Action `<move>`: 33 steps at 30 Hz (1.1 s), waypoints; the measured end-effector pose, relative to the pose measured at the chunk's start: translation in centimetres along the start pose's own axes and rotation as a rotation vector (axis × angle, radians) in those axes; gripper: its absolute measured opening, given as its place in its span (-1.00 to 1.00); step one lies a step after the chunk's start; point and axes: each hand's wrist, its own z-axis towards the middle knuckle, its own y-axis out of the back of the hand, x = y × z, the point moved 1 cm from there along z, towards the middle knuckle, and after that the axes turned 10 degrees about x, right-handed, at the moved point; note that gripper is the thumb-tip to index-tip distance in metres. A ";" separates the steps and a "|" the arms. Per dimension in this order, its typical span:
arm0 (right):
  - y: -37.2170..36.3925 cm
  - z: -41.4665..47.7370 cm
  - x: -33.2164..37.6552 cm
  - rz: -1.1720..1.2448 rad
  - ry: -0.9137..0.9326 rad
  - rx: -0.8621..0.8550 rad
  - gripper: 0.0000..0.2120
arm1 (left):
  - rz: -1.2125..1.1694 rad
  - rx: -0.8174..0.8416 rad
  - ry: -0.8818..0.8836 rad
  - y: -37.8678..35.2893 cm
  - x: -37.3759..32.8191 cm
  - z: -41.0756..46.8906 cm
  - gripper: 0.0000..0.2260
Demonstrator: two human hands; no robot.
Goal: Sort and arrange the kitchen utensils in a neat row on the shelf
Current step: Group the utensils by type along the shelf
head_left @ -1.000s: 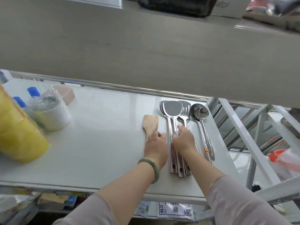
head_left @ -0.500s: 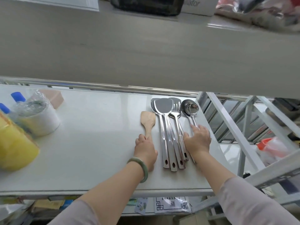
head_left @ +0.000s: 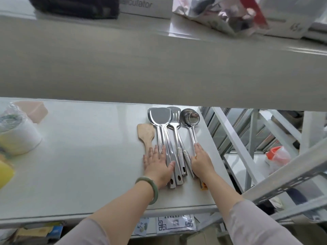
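**Utensil Row on White Shelf: Both Hands Flat on Handles**

The work surface is a white shelf [head_left: 85, 167] in a metal rack, with an upper shelf board crossing the view above it. At the left end stand a wrapped white roll [head_left: 16, 134] and a pale pink block [head_left: 33, 109]; a yellow item at the far left edge is blurred.

The utensils lie side by side near the right end of the shelf, heads pointing away from the person. Order from left to right:

1. Wooden spatula [head_left: 146, 134].
2. Steel turners [head_left: 160, 118], stacked closely; their handles touch.
3. Slotted turner [head_left: 175, 114], partly under its neighbours.
4. Ladle [head_left: 190, 117], bowl facing up.

The left hand [head_left: 158, 166], a green bangle [head_left: 150, 188] on its wrist, lies palm down with fingers extended, covering the wooden spatula's handle and the steel turner handles. It grips nothing.

The right hand [head_left: 201, 161] lies flat, fingers together, over the ladle handle. Nothing is pinched.
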 end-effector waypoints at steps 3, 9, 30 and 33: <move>0.0 0.1 -0.7 -0.016 0.032 0.017 -0.44 | 0.066 0.010 0.006 -0.3 -0.4 0.3 -0.39; 0.4 0.0 -2.5 -0.032 0.068 0.005 -0.46 | 0.109 0.028 -0.029 -1.2 -1.6 0.3 -0.38; 1.2 0.2 6.9 0.132 -0.052 0.064 -0.48 | -0.487 -0.008 0.163 1.9 -3.6 1.3 -0.70; 1.1 0.6 7.3 0.383 -0.077 0.061 -0.47 | -0.669 0.011 0.152 2.5 -3.3 1.4 -0.73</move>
